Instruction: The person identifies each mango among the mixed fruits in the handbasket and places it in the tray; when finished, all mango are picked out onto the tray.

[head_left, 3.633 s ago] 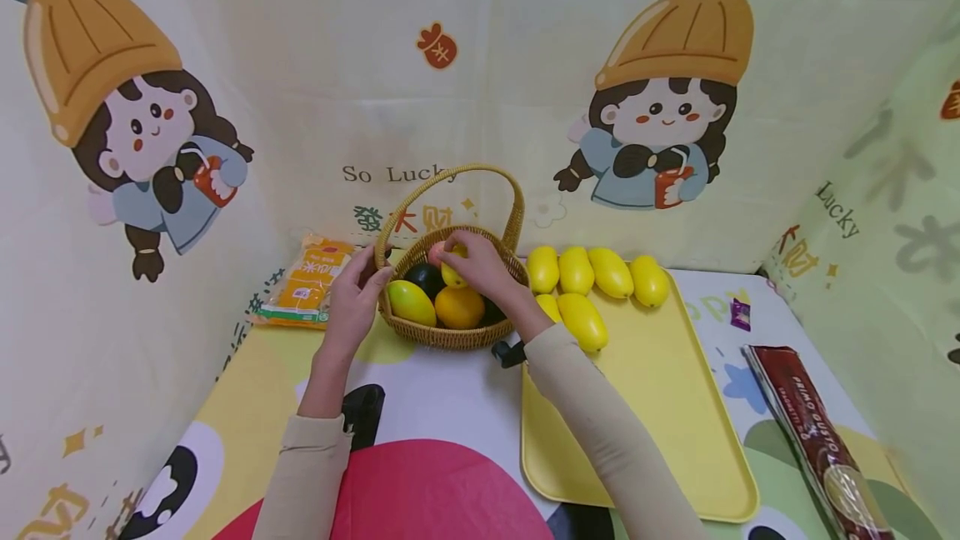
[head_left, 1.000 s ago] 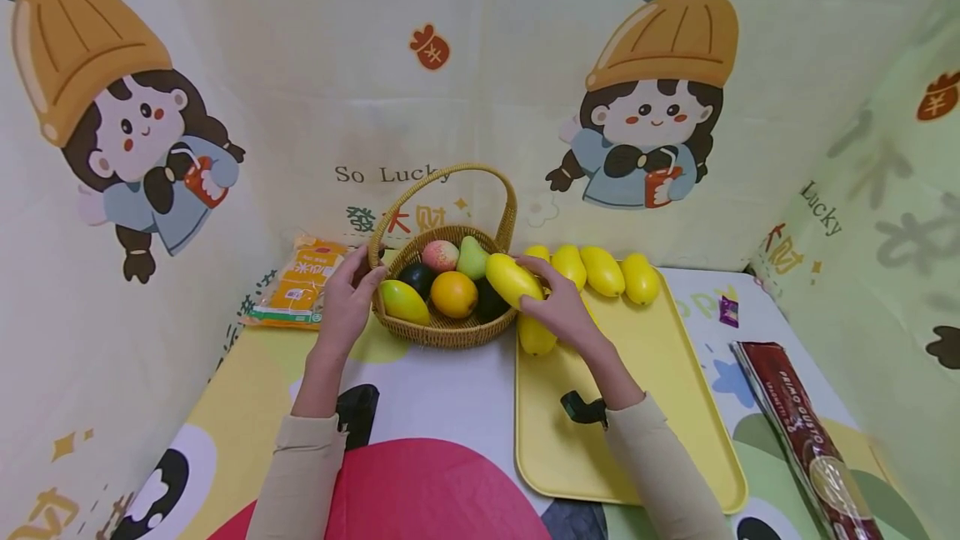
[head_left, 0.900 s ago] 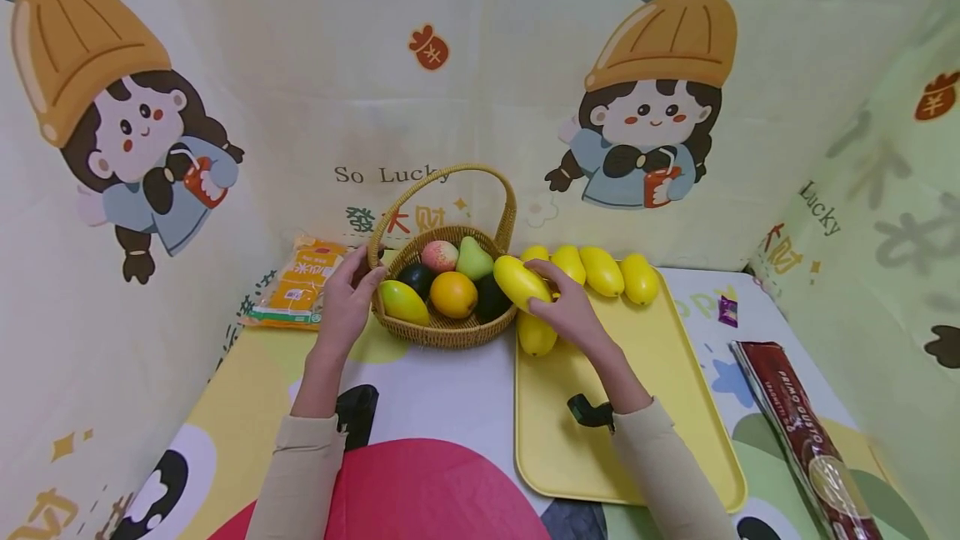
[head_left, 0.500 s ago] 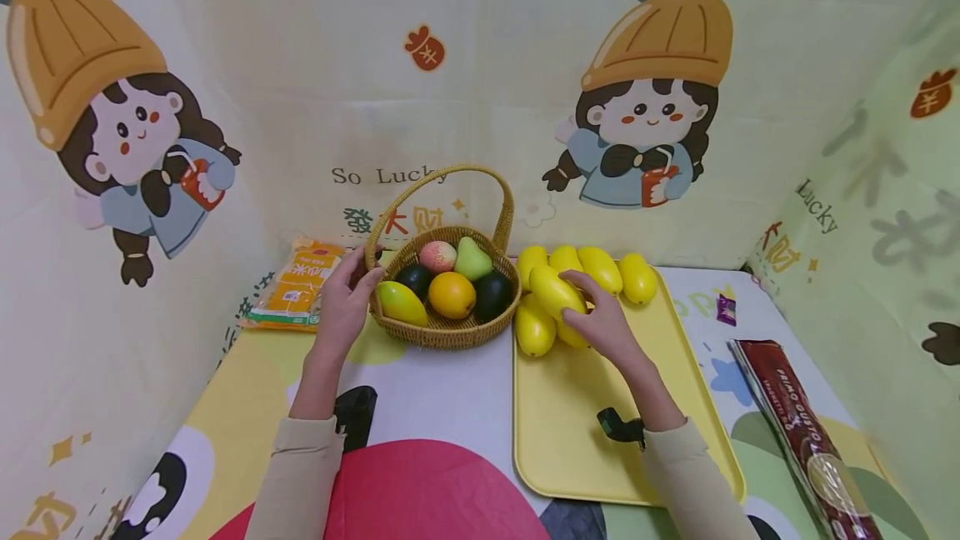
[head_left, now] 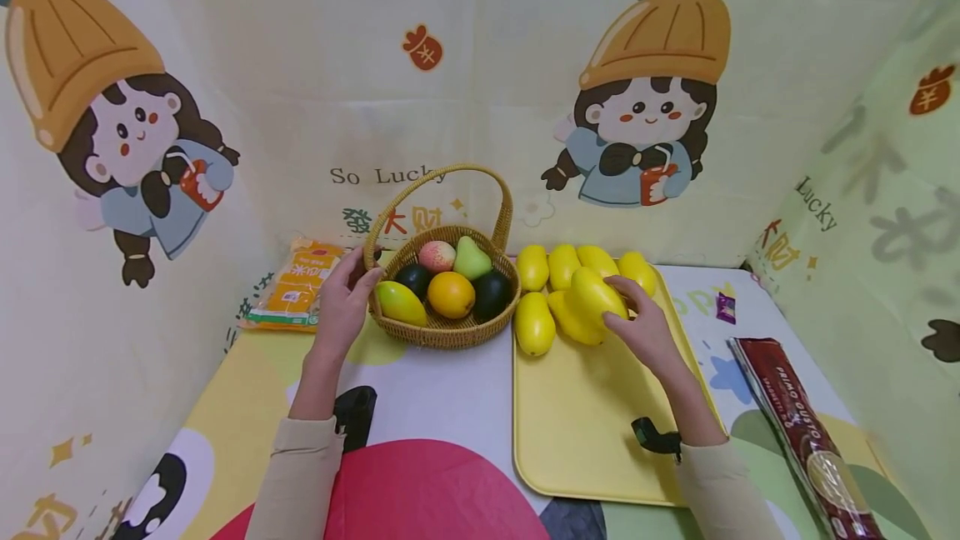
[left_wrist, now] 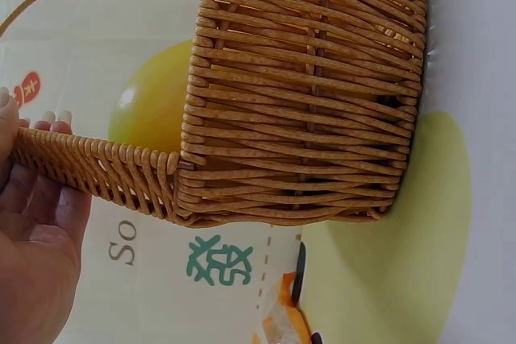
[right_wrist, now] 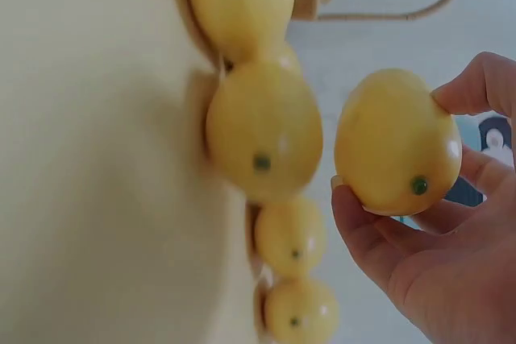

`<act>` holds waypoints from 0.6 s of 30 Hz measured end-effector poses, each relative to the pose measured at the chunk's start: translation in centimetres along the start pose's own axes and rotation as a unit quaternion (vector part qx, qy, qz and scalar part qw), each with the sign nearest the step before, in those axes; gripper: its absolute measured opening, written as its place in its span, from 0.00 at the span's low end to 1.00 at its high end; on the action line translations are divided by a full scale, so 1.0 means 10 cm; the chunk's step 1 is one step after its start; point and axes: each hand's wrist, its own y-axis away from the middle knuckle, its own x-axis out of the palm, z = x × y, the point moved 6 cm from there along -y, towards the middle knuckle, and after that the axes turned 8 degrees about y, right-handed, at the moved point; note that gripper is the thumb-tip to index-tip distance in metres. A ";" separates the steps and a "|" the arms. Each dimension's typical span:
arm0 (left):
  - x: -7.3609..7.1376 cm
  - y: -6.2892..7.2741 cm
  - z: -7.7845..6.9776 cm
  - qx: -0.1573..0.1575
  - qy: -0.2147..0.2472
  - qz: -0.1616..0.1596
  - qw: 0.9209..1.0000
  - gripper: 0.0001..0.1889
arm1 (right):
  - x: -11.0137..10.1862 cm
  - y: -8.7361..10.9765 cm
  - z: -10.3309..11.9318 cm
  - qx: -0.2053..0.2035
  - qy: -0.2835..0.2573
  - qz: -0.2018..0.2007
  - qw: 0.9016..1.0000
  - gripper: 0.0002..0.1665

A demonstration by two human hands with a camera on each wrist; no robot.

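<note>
My right hand (head_left: pixel 647 325) pinches a yellow mango (head_left: pixel 596 296) between thumb and fingers. In the right wrist view this mango (right_wrist: pixel 397 142) hangs apart from the mangoes on the tray, its green stem spot facing the camera. Several more yellow mangoes (head_left: pixel 535 324) lie in two rows at the back of the yellow tray (head_left: pixel 592 440). My left hand (head_left: pixel 342 298) grips the handle of the wicker basket (head_left: pixel 442 336) at its left base. Inside the basket are a green-yellow mango (head_left: pixel 401 303), an orange (head_left: pixel 452 295), a pear (head_left: pixel 472 259), a peach (head_left: pixel 437 257) and two dark avocados (head_left: pixel 492 296).
An orange-and-clear food bag (head_left: pixel 296 290) lies left of the basket. Right of the tray are a small purple candy (head_left: pixel 725 307) and a long dark-red spaghetti pack (head_left: pixel 813 440). A printed cloth wall (head_left: pixel 480 107) rises behind everything.
My right hand left the basket area holding a yellow mango and moved right over the tray, past the front-row mangoes. The left hand keeps its grip on the basket handle.
</note>
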 end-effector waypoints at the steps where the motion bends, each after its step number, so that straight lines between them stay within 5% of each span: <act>1: 0.00 0.00 0.00 -0.001 -0.001 -0.001 1.000 0.23 | -0.02 0.01 -0.04 0.003 0.006 -0.002 1.000 0.33; 9: 0.01 0.00 0.00 -0.004 0.003 0.000 1.000 0.23 | -0.04 0.10 -0.28 0.030 0.030 0.024 0.999 0.36; 18: 0.00 0.00 0.01 -0.011 0.005 0.001 1.000 0.24 | -0.04 0.13 -0.28 0.034 0.060 0.037 0.997 0.36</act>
